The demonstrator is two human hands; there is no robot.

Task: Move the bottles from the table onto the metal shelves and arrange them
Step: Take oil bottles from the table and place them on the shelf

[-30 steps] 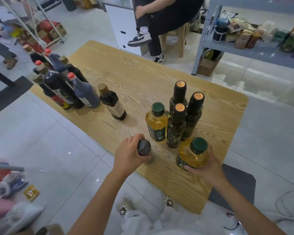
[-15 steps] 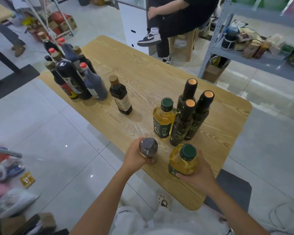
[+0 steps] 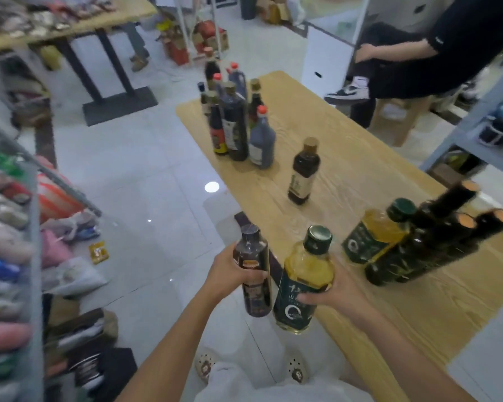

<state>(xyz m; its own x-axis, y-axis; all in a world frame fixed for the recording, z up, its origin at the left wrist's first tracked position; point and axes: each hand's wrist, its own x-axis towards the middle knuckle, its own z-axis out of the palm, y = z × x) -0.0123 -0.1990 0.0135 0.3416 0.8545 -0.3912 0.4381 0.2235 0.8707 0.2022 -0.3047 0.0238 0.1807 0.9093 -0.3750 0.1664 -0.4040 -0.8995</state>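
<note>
The left hand (image 3: 228,274) is wrapped around the body of a dark sauce bottle (image 3: 253,269) with an orange label band, fingers closed on its middle. The right hand (image 3: 336,291) is clamped on a yellow oil bottle (image 3: 304,278) with a dark green cap and dark green label, fingers curled over the label. Both bottles are held upright, just beside each other, over the near left edge of the wooden table (image 3: 360,158), the sauce bottle off the tabletop above the tiled floor (image 3: 157,175). On the table, right of the held pair, a second yellow oil bottle (image 3: 375,233) stands touching three dark green bottles with orange tops (image 3: 436,242). A single dark bottle with a tan cap (image 3: 304,172) stands alone near the table's middle. At the table's far left corner stands a cluster of dark sauce bottles (image 3: 235,120), some with red caps. A grey metal shelf unit (image 3: 473,117) stands beyond the table's right side; a second shelf frame (image 3: 35,256), holding packaged goods, stands left of the table across the floor. A seated person in black (image 3: 418,62) is beyond the table's far end. The picture is motion-blurred; label text is unreadable.
</note>
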